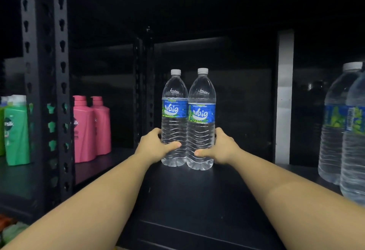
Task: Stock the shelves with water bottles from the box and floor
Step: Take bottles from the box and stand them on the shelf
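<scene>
Gripping one bottle in each hand: left hand (pixel 156 145) round left bottle (pixel 174 119), right hand (pixel 221 147) round right bottle (pixel 201 123). Both upright, touching, mid-shelf (pixel 177 194), well back from front edge. Placing step, I judge. Next: let go, fetch more.

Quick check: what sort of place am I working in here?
Likely a shop or stockroom aisle: black slotted metal shelving, pink shampoo bottles in rows, and labelled water bottles already stocked on the right.

2 clear glossy plastic water bottles (pixel 187 119), ribbed; matt black metal shelf (pixel 197 194); smooth pink plastic bottles (pixel 90 129).
</scene>
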Motion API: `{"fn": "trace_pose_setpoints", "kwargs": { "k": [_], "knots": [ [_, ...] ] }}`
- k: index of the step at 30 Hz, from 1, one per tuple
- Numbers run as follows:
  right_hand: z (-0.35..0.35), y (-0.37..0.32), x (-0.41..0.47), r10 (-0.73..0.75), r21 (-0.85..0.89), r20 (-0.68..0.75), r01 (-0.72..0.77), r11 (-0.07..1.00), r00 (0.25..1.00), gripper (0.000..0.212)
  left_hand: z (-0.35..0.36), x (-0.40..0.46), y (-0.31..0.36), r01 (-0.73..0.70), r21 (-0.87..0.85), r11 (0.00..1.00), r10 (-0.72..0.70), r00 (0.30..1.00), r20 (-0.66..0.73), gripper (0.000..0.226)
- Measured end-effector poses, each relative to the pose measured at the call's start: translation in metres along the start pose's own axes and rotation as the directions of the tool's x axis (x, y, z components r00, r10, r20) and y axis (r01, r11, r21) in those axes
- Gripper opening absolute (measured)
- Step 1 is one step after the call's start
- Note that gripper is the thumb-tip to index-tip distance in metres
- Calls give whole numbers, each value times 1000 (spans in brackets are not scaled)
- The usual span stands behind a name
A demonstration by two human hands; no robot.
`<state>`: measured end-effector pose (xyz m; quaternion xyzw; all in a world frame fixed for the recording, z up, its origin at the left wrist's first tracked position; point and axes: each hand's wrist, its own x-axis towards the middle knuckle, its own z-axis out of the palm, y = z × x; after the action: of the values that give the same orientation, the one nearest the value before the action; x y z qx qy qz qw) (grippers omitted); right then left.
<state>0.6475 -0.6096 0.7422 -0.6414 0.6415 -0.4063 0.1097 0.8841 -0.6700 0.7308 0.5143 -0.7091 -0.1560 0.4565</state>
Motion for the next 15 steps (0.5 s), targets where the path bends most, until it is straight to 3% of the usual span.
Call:
{"fn": "trace_pose_setpoints", "kwargs": {
  "k": [9,15],
  "knots": [
    [0,-1,-5,13,-9,7,-13,1000,1000,85,-1,-9,5,3,-4,1000,-3,1000,16,71],
    [-11,-16,-18,37,-124,85,-27,992,996,103,-11,-21,13,61,101,993,-72,992,105,82]
  ]
}}
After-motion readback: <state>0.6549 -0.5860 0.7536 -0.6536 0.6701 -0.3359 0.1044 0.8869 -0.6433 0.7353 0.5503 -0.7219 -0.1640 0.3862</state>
